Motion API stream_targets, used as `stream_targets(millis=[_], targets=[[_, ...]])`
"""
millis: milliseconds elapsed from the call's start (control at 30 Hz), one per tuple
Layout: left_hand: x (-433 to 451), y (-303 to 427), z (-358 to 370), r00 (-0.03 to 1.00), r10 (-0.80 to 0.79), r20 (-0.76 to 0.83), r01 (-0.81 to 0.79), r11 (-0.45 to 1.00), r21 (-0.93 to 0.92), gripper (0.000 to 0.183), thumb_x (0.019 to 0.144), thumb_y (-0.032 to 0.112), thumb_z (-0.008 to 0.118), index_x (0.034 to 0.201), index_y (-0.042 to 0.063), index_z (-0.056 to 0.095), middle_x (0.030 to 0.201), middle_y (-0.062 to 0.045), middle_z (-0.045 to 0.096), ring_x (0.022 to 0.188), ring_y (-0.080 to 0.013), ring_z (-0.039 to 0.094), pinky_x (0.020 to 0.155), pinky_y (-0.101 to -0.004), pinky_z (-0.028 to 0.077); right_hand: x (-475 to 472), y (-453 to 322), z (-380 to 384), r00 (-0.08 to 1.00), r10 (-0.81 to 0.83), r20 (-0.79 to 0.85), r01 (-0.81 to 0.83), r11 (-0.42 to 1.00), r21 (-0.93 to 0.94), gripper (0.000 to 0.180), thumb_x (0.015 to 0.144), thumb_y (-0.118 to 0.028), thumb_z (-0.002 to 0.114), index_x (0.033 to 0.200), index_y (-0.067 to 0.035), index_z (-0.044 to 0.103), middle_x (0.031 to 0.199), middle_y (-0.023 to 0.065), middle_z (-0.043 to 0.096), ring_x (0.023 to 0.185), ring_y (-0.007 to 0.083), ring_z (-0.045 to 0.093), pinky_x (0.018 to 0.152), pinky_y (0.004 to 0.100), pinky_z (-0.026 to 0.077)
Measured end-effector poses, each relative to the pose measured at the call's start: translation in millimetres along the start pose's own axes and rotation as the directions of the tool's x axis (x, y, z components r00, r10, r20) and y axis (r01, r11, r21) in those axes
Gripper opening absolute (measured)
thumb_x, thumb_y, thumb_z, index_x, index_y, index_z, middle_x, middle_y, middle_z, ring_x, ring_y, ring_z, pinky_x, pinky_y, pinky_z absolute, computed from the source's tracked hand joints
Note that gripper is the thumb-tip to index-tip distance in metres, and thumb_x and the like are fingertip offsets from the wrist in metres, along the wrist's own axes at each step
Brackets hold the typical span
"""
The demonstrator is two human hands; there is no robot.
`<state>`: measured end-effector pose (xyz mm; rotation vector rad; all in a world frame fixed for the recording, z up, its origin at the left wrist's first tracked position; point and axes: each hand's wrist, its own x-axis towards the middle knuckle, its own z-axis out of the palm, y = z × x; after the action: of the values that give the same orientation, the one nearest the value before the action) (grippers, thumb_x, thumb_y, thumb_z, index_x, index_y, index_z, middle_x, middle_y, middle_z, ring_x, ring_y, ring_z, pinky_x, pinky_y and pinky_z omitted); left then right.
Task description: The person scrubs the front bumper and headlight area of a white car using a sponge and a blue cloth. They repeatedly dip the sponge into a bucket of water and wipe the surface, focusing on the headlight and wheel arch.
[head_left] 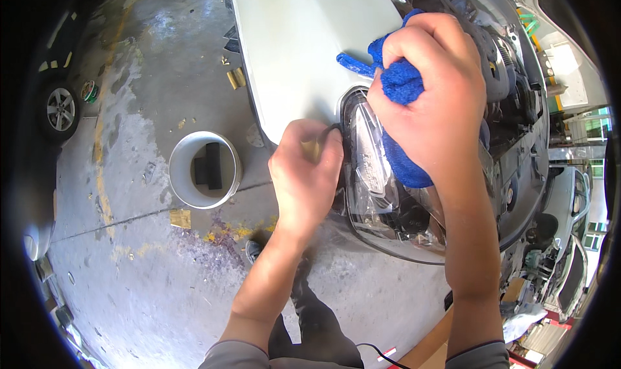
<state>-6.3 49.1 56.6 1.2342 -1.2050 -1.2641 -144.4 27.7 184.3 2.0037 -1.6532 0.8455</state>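
My right hand (436,82) grips a bunched blue cloth (402,82), one end of which sticks out over a white car fender (301,43). More of the cloth hangs below the palm across the headlight (371,165). My left hand (305,175) is at the fender's lower corner, beside the headlight's left edge. Between its thumb and curled fingers is a small yellowish folded piece (311,149), which looks like sandpaper. My fingers hide the spot where it meets the fender.
A white bucket (187,150) with dark blocks inside stands on the concrete floor at left. Scraps of yellowish paper (180,219) lie near it. The open engine bay (499,68) is at right. A black cable (376,348) runs along the floor by my legs.
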Motion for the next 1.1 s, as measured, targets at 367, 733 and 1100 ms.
stream_targets(millis=[367,733,1100], targets=[[40.2,19.6,-11.2,0.974,0.123,0.189,-0.097,0.986,-0.139,0.014,0.098,0.007,0.077,0.106,-0.001,0.068,0.087,0.004,0.065,0.077,-0.0025,0.055,0.069,-0.0200,0.047,-1.7,3.0,0.1,0.999,0.020,-0.025,-0.020,1.000,0.020,0.028,0.065,0.000,0.081,0.086,-0.011,0.066,0.099,0.0053,0.065,0.093,0.0313,0.065,0.080,0.0414,0.053],[63.3,23.2,-24.6,0.933,0.170,0.316,-0.152,0.985,-0.080,0.013,0.095,0.007,0.079,0.102,0.001,0.070,0.084,0.001,0.068,0.077,-0.0041,0.059,0.067,-0.0235,0.051,-0.6,3.6,1.6,0.999,-0.004,-0.045,0.004,1.000,-0.002,0.026,0.067,-0.001,0.082,0.086,-0.012,0.068,0.099,0.0043,0.066,0.093,0.0306,0.067,0.082,0.0409,0.054],[-52.1,-31.9,-8.6,0.996,-0.063,0.063,0.067,0.996,-0.061,0.018,0.089,0.008,0.082,0.099,0.000,0.069,0.090,-0.011,0.074,0.086,-0.0162,0.070,0.080,-0.0329,0.056,-0.4,5.9,3.2,0.994,-0.091,-0.058,0.094,0.994,0.049,0.022,0.070,-0.002,0.080,0.087,-0.010,0.069,0.098,0.0053,0.067,0.090,0.0293,0.068,0.080,0.0387,0.054]])
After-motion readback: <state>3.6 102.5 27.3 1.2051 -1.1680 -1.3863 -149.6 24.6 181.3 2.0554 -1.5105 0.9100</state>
